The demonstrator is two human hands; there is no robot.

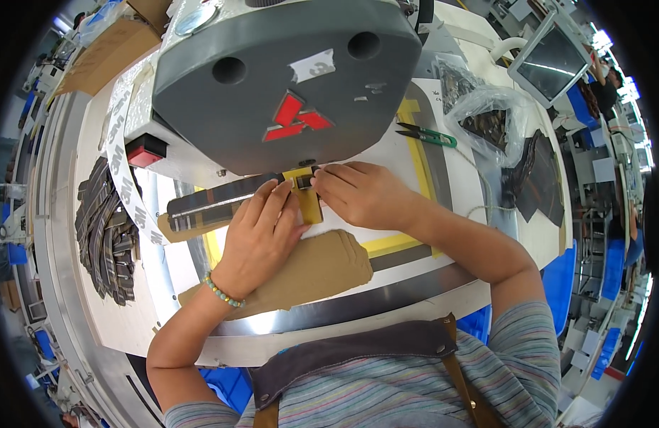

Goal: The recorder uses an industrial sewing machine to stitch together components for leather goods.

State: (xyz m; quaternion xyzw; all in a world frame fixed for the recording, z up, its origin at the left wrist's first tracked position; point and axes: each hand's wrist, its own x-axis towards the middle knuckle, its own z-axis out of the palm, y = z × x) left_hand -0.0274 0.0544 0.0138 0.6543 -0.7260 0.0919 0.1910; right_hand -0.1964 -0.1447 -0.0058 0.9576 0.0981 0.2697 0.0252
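Observation:
Under the front of a big grey sewing machine head (286,85), both hands meet at a yellow plate (311,207) with a small black piece (303,182) on its top. My left hand (261,232) reaches over from the left, fingers extended, their tips resting by the plate and the end of a dark plaid fabric strip (215,201). That strip lies on a brown backing, with a pale line along it. My right hand (361,192) comes from the right, its fingers closed together at the black piece's right side. The fingertips partly hide the piece.
Brown sheet material (315,274) lies before my hands. Dark fabric pieces (105,232) are heaped at left. At right are green-handled thread snips (425,134), a clear plastic bag (490,121) and dark fabric (539,178). White printed tape (122,150) hangs by the machine.

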